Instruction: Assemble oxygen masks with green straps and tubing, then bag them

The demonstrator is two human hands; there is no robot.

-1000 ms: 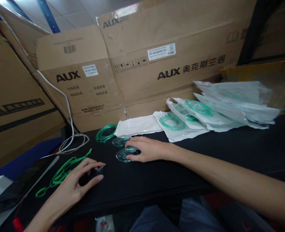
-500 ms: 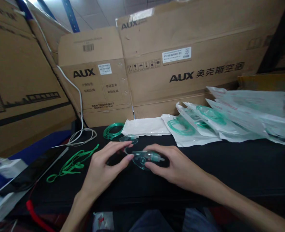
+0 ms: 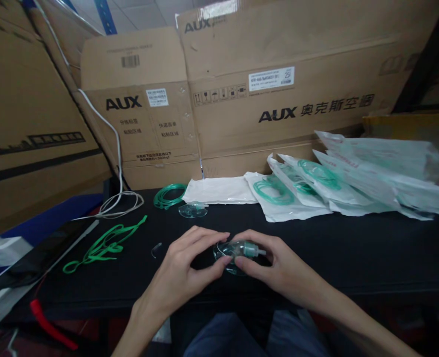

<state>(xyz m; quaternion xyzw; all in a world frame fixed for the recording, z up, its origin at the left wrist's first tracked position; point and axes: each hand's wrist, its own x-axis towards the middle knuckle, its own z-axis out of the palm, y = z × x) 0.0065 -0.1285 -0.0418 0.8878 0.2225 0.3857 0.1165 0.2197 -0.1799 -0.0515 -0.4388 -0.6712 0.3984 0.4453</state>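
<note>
A clear green-tinted oxygen mask (image 3: pixel 231 254) is held between both hands just above the black table. My right hand (image 3: pixel 266 253) is closed around its right side, near the pale green connector, which points right. Fingers of my left hand (image 3: pixel 199 253) pinch its left edge, where a thin pale wire or strip curves across the mask. Behind my hands lies a second clear mask (image 3: pixel 192 211), in front of coiled green tubing (image 3: pixel 169 196). Left of my left hand are a small clear curved piece (image 3: pixel 156 250) and a bundle of green elastic straps (image 3: pixel 107 246).
White packets with green tubing (image 3: pixel 279 196) spread along the back right, beside a flat white packet (image 3: pixel 221 190). Cardboard boxes (image 3: pixel 226 124) wall the back and left. A white cable (image 3: pixel 120 206), a black phone-like device (image 3: pixel 36 255) and a white charger (image 3: pixel 7 250) lie left.
Both hands and the mask have shifted right in the picture as the view moved a little. My left fingers now meet the mask's edge more closely. The small clear piece at left has come into sight.
</note>
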